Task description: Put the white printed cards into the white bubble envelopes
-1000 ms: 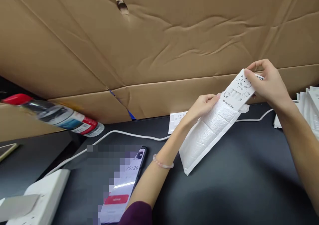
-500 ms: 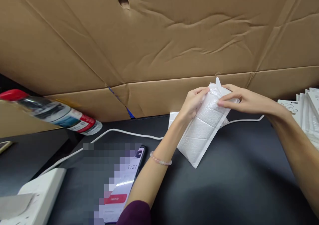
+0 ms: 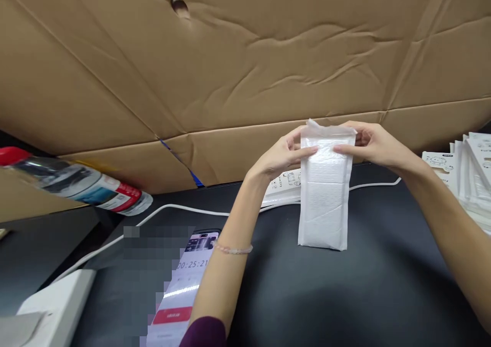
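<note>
A white padded envelope [image 3: 325, 203] hangs nearly upright over the dark table, right of the middle. My left hand [image 3: 282, 153] grips its upper left edge, thumb on the front face and fingers behind. At the upper right edge, my right hand [image 3: 370, 141] pinches it the same way. A wrinkled flap stands up along the top of the envelope. Behind it, partly covered, lies a white printed packet [image 3: 283, 186] with small drawings.
A clear bottle with a red cap [image 3: 103, 188] leans at the left. A phone [image 3: 184, 280] lies beside my left forearm, near a white cable [image 3: 192, 210] and a white box [image 3: 61, 301]. Printed packets [image 3: 441, 165] are piled at the right. Cardboard [image 3: 245, 70] stands behind.
The envelope has turned from a slant to nearly upright, its front facing me. My left hand has moved left, and my right thumb now lies on the upper right front. More of the packet behind shows.
</note>
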`<act>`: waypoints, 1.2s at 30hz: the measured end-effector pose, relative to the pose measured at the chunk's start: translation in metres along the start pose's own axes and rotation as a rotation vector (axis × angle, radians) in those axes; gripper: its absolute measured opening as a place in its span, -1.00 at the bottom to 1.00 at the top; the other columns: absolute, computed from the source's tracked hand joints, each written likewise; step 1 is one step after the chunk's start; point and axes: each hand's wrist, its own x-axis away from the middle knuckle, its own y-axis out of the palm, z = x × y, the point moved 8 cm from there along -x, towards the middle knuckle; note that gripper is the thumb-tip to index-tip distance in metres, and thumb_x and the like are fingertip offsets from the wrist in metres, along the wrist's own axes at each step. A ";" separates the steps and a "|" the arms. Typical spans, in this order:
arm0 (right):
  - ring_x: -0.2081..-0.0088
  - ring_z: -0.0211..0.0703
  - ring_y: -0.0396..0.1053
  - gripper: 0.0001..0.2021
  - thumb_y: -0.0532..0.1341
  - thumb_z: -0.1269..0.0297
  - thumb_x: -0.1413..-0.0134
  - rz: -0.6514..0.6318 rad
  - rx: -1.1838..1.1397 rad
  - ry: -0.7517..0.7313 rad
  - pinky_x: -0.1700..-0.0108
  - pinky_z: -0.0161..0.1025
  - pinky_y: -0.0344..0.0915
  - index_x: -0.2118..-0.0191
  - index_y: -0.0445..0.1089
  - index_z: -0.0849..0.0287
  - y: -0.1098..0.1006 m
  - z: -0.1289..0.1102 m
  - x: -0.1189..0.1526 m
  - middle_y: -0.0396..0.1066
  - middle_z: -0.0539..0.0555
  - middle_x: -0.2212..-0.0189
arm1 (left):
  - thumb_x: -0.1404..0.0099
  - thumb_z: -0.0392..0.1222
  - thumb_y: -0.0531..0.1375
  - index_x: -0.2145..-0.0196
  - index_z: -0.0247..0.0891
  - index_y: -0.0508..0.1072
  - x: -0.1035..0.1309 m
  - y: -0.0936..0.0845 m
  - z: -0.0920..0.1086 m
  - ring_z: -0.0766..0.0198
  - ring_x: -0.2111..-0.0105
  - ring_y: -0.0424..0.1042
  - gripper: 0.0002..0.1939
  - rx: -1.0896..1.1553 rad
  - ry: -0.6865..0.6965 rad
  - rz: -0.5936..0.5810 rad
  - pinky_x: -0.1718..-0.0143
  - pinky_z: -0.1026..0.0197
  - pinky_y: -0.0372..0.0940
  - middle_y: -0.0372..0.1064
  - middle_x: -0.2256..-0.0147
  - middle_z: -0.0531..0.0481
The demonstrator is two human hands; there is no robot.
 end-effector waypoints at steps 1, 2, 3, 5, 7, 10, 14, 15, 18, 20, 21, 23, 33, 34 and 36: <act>0.16 -0.02 0.45 -0.54 0.30 0.00 0.00 -0.025 0.019 -0.017 0.24 -0.18 0.39 0.03 0.49 0.18 0.001 -0.001 0.000 0.51 0.16 0.12 | -0.16 -0.11 0.34 -0.07 -0.11 0.39 0.000 -0.002 0.001 0.31 0.32 0.45 -0.49 -0.023 0.025 -0.005 0.26 0.28 0.30 0.48 0.27 0.03; 0.15 -0.03 0.45 -0.56 0.28 -0.01 -0.03 -0.051 0.044 -0.025 0.22 -0.18 0.38 0.05 0.51 0.16 0.001 -0.001 0.001 0.51 0.14 0.11 | -0.17 -0.11 0.32 0.01 -0.14 0.45 0.000 -0.003 0.002 0.34 0.33 0.43 -0.59 -0.048 0.052 -0.004 0.30 0.31 0.27 0.47 0.26 0.03; 0.15 -0.05 0.44 -0.57 0.27 -0.01 -0.04 -0.083 0.066 -0.022 0.20 -0.18 0.37 0.04 0.52 0.13 0.002 -0.001 0.002 0.51 0.12 0.10 | -0.17 -0.11 0.31 0.08 -0.17 0.50 0.001 -0.005 0.004 0.35 0.33 0.41 -0.67 -0.075 0.077 -0.006 0.31 0.33 0.26 0.46 0.24 0.03; 0.15 -0.07 0.43 -0.54 0.29 -0.03 0.00 -0.179 0.103 0.012 0.18 -0.18 0.35 0.00 0.52 0.07 0.004 0.002 0.004 0.52 0.07 0.11 | -0.15 -0.12 0.31 0.15 -0.20 0.54 0.003 -0.004 0.008 0.34 0.29 0.40 -0.71 -0.151 0.105 -0.047 0.27 0.32 0.25 0.46 0.18 -0.01; 0.18 -0.10 0.43 -0.51 0.32 -0.06 0.05 -0.270 0.142 0.060 0.18 -0.20 0.33 0.00 0.52 0.04 0.006 0.006 0.007 0.54 0.04 0.15 | -0.11 -0.11 0.34 0.13 -0.20 0.55 0.006 0.004 0.010 0.30 0.26 0.39 -0.66 -0.257 0.101 -0.136 0.24 0.29 0.24 0.46 0.12 -0.04; 0.24 -0.15 0.42 -0.55 0.28 -0.09 0.01 -0.316 0.154 0.103 0.23 -0.25 0.29 0.07 0.51 0.09 0.008 0.008 0.009 0.54 0.04 0.23 | -0.20 -0.03 0.27 0.07 -0.21 0.53 0.008 0.016 0.013 0.31 0.31 0.37 -0.64 -0.393 0.109 -0.203 0.29 0.28 0.21 0.46 0.15 -0.05; 0.42 -0.26 0.32 -0.45 0.26 -0.07 -0.02 -0.405 0.108 0.198 0.38 -0.32 0.20 -0.08 0.29 0.08 0.016 0.018 0.012 0.49 -0.01 0.38 | -0.26 0.02 0.21 0.01 -0.20 0.43 0.005 0.028 0.013 0.40 0.51 0.25 -0.61 -0.486 0.141 -0.166 0.44 0.32 0.12 0.42 0.36 0.03; 0.45 -0.28 0.29 -0.46 0.26 -0.06 -0.02 -0.457 0.118 0.230 0.41 -0.34 0.17 -0.07 0.28 0.08 0.018 0.023 0.014 0.47 -0.03 0.41 | -0.26 0.04 0.21 0.00 -0.19 0.41 0.004 0.030 0.010 0.40 0.52 0.25 -0.59 -0.500 0.132 -0.165 0.45 0.33 0.12 0.41 0.40 0.05; 0.54 -0.35 0.17 -0.64 0.27 -0.03 0.02 -0.585 0.250 0.325 0.50 -0.36 0.07 0.22 0.39 0.15 0.020 0.042 0.022 0.38 -0.06 0.52 | -0.31 0.14 0.12 -0.01 -0.18 0.36 0.000 0.025 -0.001 0.30 0.37 0.42 -0.56 -0.570 0.079 -0.113 0.35 0.31 0.22 0.49 0.32 0.01; 0.58 -0.36 0.14 -0.68 0.30 0.00 0.09 -0.627 0.350 0.429 0.54 -0.35 0.07 0.43 0.34 0.17 0.017 0.059 0.027 0.33 -0.06 0.59 | -0.32 0.14 0.11 -0.02 -0.17 0.34 -0.001 0.015 -0.013 0.23 0.18 0.47 -0.56 -0.757 -0.003 -0.088 0.21 0.28 0.28 0.51 0.16 -0.04; 0.58 -0.35 0.16 -0.67 0.33 0.01 0.14 -0.641 0.370 0.495 0.54 -0.35 0.10 0.49 0.30 0.17 0.017 0.068 0.030 0.32 -0.05 0.61 | -0.29 0.11 0.15 -0.03 -0.18 0.35 -0.002 0.010 -0.022 0.19 0.10 0.46 -0.56 -0.881 -0.065 -0.093 0.14 0.26 0.28 0.49 0.08 -0.06; 0.54 -0.29 0.27 -0.65 0.37 0.03 0.24 -0.671 0.368 0.593 0.49 -0.31 0.23 0.57 0.27 0.17 0.021 0.081 0.034 0.33 -0.03 0.61 | -0.17 0.00 0.28 -0.04 -0.20 0.36 -0.003 -0.001 -0.040 0.09 0.00 0.42 -0.49 -1.099 -0.205 -0.120 0.03 0.19 0.28 0.43 -0.02 -0.11; 0.41 -0.08 0.41 -0.55 0.10 -0.18 -0.10 -0.434 0.621 0.426 0.31 -0.17 0.25 0.38 0.42 0.14 0.020 0.080 0.010 0.51 0.11 0.43 | -0.06 -0.06 0.36 -0.06 -0.29 0.38 -0.008 -0.001 -0.061 -0.14 -0.11 0.28 -0.37 -1.373 -0.352 -0.129 -0.04 -0.01 0.26 0.36 -0.04 -0.30; 0.41 -0.09 0.40 -0.53 0.06 -0.20 -0.12 -0.401 0.602 0.393 0.31 -0.18 0.25 0.38 0.41 0.14 0.021 0.077 0.008 0.50 0.11 0.43 | -0.07 -0.04 0.35 -0.06 -0.28 0.38 -0.007 0.001 -0.058 -0.13 -0.09 0.30 -0.39 -1.381 -0.339 -0.132 -0.04 -0.01 0.25 0.36 -0.03 -0.28; 0.39 -0.09 0.40 -0.50 0.03 -0.22 -0.14 -0.361 0.549 0.334 0.30 -0.19 0.25 0.38 0.40 0.14 0.025 0.072 0.004 0.50 0.10 0.41 | -0.11 0.00 0.31 -0.08 -0.27 0.37 -0.007 0.006 -0.051 -0.06 -0.04 0.35 -0.39 -1.357 -0.274 -0.133 -0.03 0.05 0.26 0.35 -0.04 -0.23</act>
